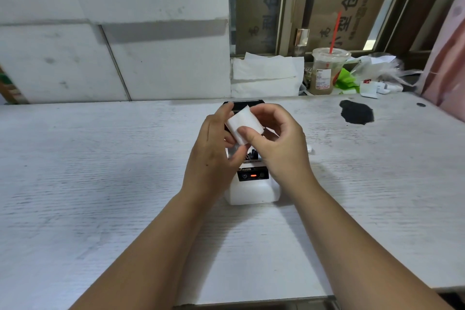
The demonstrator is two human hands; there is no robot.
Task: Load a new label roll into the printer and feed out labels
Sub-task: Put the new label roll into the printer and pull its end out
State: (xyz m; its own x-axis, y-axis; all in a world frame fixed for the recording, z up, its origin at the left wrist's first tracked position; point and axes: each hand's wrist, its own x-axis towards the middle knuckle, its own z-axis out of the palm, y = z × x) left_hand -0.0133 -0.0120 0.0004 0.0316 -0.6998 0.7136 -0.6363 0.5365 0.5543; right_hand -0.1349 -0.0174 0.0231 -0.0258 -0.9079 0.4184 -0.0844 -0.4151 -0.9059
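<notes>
A small white label printer [253,192] stands in the middle of the white table [100,171], its black panel showing an orange light. Its black lid is raised behind my hands. Just above the printer's open top I hold a white label roll [242,122]. My left hand [214,148] grips the roll from the left and below. My right hand [279,143] holds it from the right, with the thumb pressed on the roll's front face. The printer's inner compartment is mostly hidden by my hands.
A black stain [356,112] marks the table at the right. Along the back edge stand folded white tissue [266,73], a plastic drink cup with a red straw [325,70] and crumpled plastic bags [377,70]. White foam boards [113,33] rise at the back left.
</notes>
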